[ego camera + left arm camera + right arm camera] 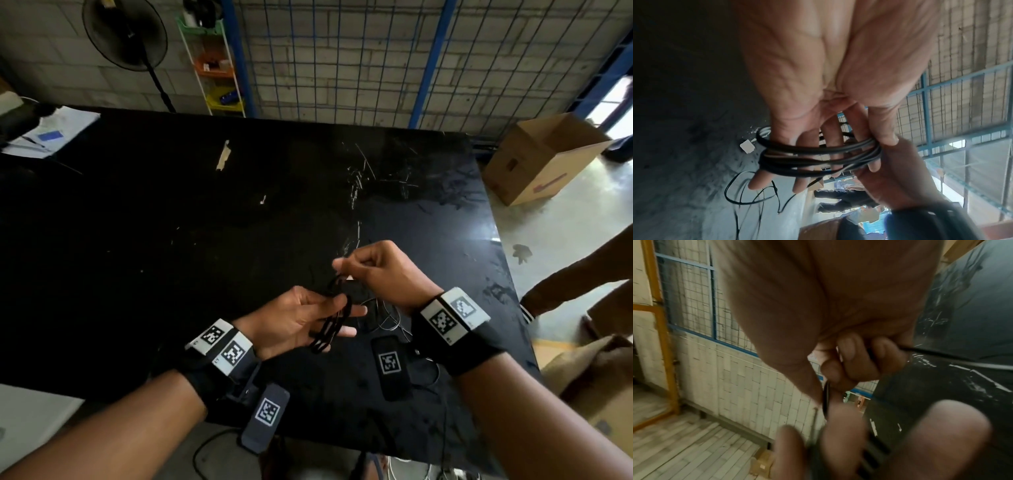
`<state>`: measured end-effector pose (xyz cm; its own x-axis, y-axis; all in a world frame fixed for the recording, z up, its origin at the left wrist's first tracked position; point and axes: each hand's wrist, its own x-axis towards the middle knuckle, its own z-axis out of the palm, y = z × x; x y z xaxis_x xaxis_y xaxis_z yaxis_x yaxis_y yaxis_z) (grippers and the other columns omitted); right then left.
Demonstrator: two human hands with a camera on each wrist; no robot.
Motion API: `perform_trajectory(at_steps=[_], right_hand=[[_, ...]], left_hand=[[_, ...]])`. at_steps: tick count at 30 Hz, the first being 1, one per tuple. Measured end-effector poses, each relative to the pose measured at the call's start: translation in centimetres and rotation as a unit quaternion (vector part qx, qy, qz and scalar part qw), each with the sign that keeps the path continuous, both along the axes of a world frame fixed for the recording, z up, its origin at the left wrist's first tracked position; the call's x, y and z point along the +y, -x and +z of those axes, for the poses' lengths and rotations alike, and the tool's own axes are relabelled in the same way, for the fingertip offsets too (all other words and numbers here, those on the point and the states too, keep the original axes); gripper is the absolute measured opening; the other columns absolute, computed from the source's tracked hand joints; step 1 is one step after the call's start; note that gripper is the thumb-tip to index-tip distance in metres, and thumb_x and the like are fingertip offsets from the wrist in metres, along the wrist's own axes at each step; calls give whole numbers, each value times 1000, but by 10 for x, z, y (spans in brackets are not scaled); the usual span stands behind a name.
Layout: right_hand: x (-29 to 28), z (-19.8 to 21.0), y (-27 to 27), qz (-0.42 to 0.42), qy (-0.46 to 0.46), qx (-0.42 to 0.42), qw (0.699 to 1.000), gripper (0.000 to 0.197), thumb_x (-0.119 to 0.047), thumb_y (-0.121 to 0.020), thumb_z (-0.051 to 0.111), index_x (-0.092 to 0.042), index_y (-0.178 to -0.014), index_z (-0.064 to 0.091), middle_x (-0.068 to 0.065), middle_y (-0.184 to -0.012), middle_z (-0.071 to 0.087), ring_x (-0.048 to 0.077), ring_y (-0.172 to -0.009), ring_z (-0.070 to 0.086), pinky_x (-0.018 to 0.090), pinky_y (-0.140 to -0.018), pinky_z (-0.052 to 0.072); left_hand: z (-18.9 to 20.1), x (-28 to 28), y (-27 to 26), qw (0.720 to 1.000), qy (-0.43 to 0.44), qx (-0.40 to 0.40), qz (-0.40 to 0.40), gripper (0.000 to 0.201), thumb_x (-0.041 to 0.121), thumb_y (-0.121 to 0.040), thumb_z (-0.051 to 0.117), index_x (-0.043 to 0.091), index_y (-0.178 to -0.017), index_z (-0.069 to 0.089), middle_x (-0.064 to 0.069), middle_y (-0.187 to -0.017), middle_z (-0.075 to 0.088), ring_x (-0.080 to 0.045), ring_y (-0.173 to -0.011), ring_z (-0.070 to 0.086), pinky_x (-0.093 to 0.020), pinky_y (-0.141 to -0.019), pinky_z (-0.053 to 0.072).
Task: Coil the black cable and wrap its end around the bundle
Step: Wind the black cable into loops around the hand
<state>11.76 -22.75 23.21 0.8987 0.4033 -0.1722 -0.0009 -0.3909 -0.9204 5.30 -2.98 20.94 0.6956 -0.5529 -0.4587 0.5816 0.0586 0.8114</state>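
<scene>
The black cable (334, 320) is coiled in several loops around the straight fingers of my left hand (305, 317), held palm up over the black table (205, 205). In the left wrist view the coil (818, 155) crosses the fingers and the thumb (888, 134) presses it against the index finger. My right hand (376, 269), just above and to the right, pinches a strand that runs from the coil; the strand (941, 354) passes through its curled fingers (851, 363). Loose cable (748, 193) lies on the table below, with a small white tag (747, 147) beside it.
A strip of tape (223, 156) and scratches mark the table. Papers (51, 133) lie at its far left corner. An open cardboard box (541, 161) stands on the floor to the right, near another person's legs (565, 287). A fan (125, 34) and a shelf rack (215, 65) stand behind.
</scene>
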Motion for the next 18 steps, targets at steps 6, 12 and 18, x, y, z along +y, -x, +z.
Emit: perform_trajectory(at_steps=[6,12,18], right_hand=[[-1,9,11,8,4,7,1000,16,-30,-89,77,-16,-86,82,-1,-65,73,6,-55,62,23,-61,50],[-8,3,6,55,12,9,998,5,-21,-86,83,-18,-88,81,-10,-68,75,1,-65,68,23,-71,54],[-6,1,3,3,-30,34,999,8,-15,-93,75,-15,-85,73,-6,-53,59,3,-46,51,13,-51,43]], left_hand=[[-8,6,1,1000,-23,9,-2,37,40,-97,58,15,-118,75,-2,-142,67,-34,-132,62,-70,-113,34],[-11,7,1,999,-35,-7,-13,62,41,-90,61,-2,-135,61,-2,-141,68,-29,-130,65,-68,-113,37],[-9,6,2,1000,-16,2,-3,53,40,-95,56,-4,-125,65,-7,-141,68,-32,-128,66,-69,-115,29]])
